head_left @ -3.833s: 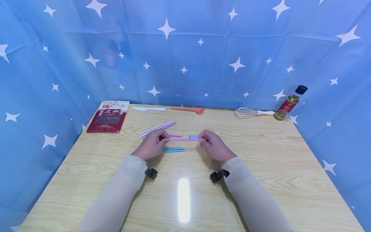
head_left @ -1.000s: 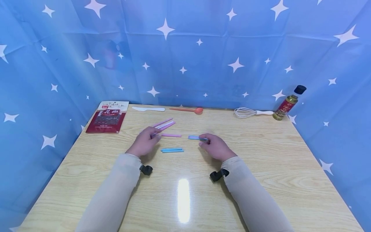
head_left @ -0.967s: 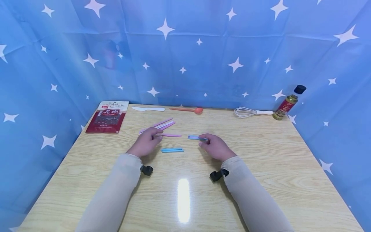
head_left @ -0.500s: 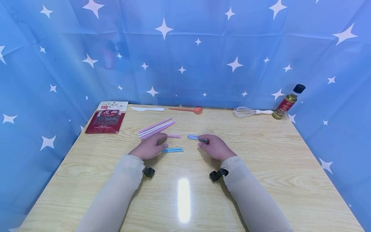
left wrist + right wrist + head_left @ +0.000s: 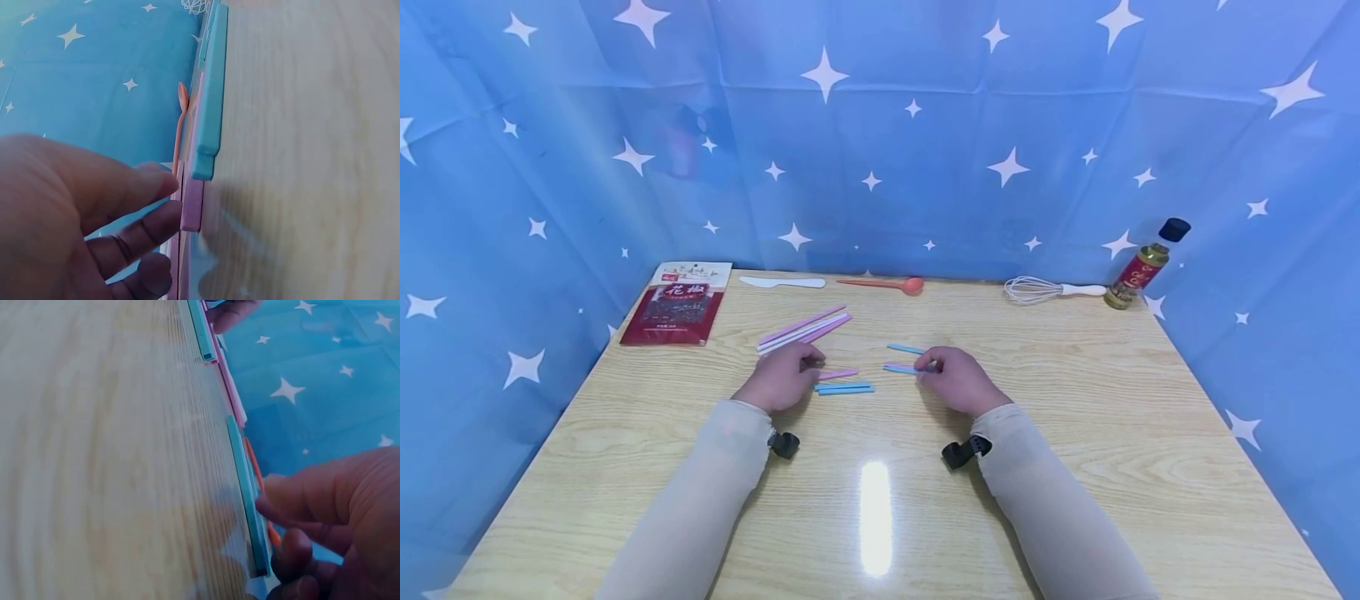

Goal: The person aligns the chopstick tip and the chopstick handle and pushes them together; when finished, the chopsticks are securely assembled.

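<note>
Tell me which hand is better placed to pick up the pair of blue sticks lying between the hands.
Left, probably. The left hand rests beside the pair of blue sticks, fingers loose by a short pink stick. The right hand already pinches other short sticks.

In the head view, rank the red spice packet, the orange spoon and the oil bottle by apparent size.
1. Red spice packet, clearly largest.
2. Orange plastic spoon and black-capped oil bottle: similar length, bottle thicker; not ranked.
</note>
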